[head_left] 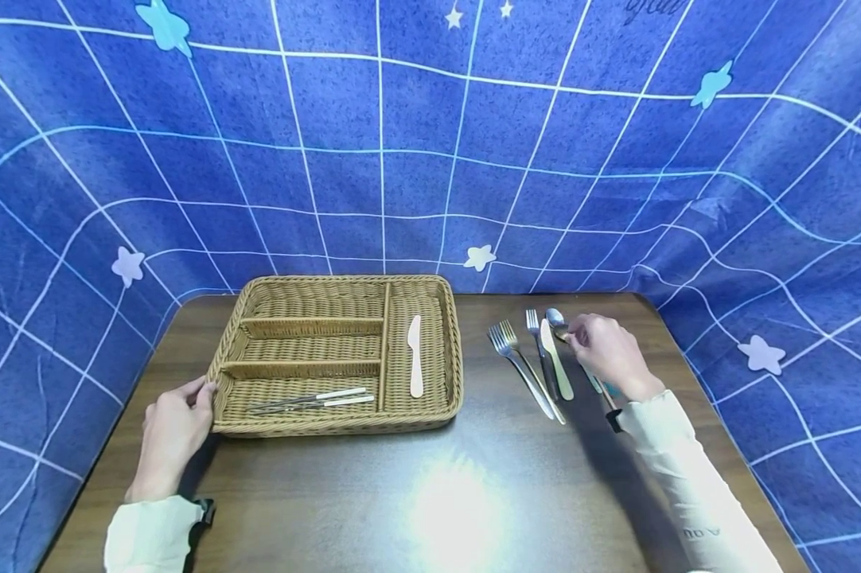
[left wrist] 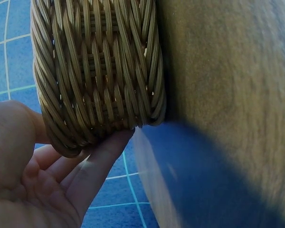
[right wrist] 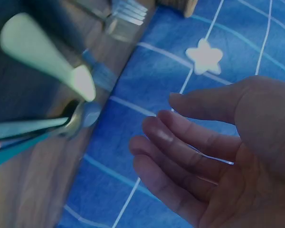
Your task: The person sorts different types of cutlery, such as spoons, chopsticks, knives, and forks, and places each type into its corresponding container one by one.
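Note:
My left hand (head_left: pixel 175 426) grips the near left corner of a wicker cutlery basket (head_left: pixel 337 426). In the left wrist view its thumb and fingers reach around the woven corner. Over on the right, my right hand (head_left: pixel 609 350) hovers by a spoon (head_left: pixel 555 317); in the right wrist view its fingers are loosely bent, with nothing between them and the thumb. Beside that hand lie a knife with a pale green handle (head_left: pixel 565 374), a dark-handled fork (head_left: pixel 547 370), a silver fork (head_left: pixel 520 370) and a gold fork (head_left: pixel 534 374). More handles are partly hidden under the right hand.
Inside the basket, a pale pink knife (head_left: pixel 415 358) lies in the right compartment and metal chopsticks with white ends (head_left: pixel 344 396) in the near left one. The wooden table (head_left: pixel 316 501) meets a blue starred cloth (head_left: pixel 416 183) behind and at both sides.

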A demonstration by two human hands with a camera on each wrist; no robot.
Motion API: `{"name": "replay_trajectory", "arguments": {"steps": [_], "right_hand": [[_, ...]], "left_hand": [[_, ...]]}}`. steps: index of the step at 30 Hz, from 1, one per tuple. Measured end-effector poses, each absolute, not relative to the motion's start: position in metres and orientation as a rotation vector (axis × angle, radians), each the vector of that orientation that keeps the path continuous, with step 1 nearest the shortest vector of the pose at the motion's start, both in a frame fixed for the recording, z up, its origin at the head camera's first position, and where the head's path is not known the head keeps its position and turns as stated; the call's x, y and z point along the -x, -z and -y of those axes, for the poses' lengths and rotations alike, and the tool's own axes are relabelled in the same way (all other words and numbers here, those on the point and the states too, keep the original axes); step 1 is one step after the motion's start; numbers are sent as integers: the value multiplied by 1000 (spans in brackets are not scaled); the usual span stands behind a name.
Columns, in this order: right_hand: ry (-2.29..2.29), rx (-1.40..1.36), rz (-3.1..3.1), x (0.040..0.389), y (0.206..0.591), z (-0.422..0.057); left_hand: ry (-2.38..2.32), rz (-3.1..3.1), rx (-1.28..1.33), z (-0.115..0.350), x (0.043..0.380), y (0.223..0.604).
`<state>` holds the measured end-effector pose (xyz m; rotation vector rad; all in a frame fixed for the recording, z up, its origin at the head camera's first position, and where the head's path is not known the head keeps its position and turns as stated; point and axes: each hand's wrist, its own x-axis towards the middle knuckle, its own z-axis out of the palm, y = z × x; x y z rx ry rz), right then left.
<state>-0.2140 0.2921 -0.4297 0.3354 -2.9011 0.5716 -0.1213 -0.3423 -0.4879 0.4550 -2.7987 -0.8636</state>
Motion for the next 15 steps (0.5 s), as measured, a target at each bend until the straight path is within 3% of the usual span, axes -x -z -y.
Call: {"name": "replay_trajectory", "arguments": {"steps": [15], "right_hand": [[-547, -214, 3019, 223, 465, -342]], "left_hand": [[876, 2825, -483, 344, 120, 487]]}}
